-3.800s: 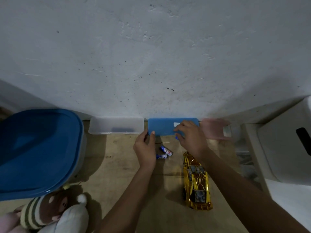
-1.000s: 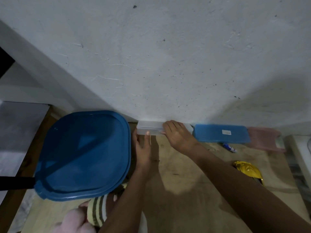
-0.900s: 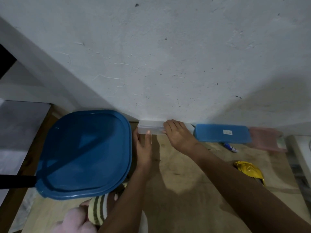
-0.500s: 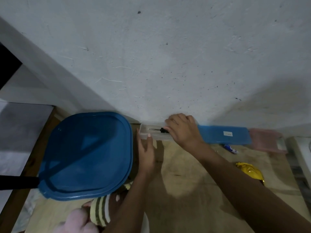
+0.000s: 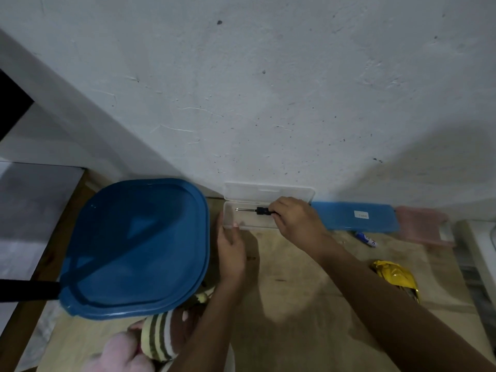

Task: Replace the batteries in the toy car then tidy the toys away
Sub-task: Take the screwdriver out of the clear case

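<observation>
The step in hand appeared to be tool retrieval ahead of opening the battery compartment. The clear case sat on the wooden surface against the wall, with its lid raised and leaning on the wall. The right hand had its fingers curled round the black handle of the screwdriver inside the case. The left hand rested against the case's near left corner with fairly straight fingers, holding nothing. The screwdriver's long axis ran parallel to the wall, roughly level, with the tip toward the person's left, facing the blue bin lid. The toy car lay well apart to the right, and a battery lay nearer the blue case. The next move likely calls for lifting the tool clear of the case wall and carrying it to the car.
</observation>
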